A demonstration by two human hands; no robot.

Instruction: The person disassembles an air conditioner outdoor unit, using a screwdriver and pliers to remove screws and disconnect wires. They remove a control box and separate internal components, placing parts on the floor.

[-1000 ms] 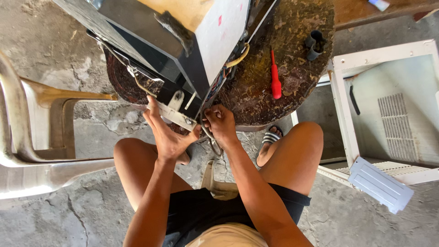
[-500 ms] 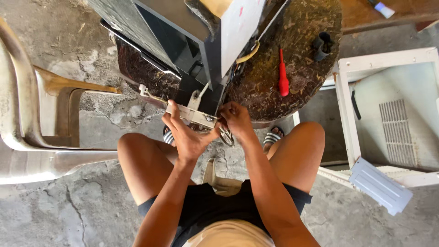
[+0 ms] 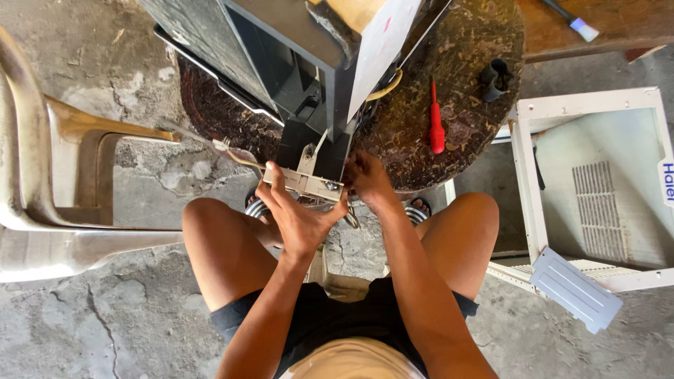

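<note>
Vs. half a sec ago, the dark metal appliance chassis point(image 3: 295, 63) and the pale metal bracket plate point(image 3: 305, 184) at its lower end sit nearer the front edge of the round, stained wooden table top point(image 3: 449, 84); the hands came in w/ it. Judging by that, the bracket work is ongoing, w/ the grip shifted rather than let go.

Left hand point(image 3: 298, 217): fingers spread and curled up under the bracket, thumb along its left end, so it's gripping the plate from below. Right hand point(image 3: 365, 179): closed at the bracket's right end, right at the table's front edge; can't tell what it pinches, if anything, since the knuckles cover it.

Red-handled screwdriver point(image 3: 436, 126) lies untouched on the table, right of the chassis. Small black plastic fitting point(image 3: 495, 76) near the right edge.

Hidden/unclear: chassis top is cut off by the frame; screws on the bracket hard to make out; a thin wire or rod point(image 3: 235, 156) left of the bracket is blurry. White plastic appliance casing point(image 3: 597, 175) on the floor is cut by the right frame edge; beige plastic chair point(image 3: 49, 175) partly out at left.
</note>
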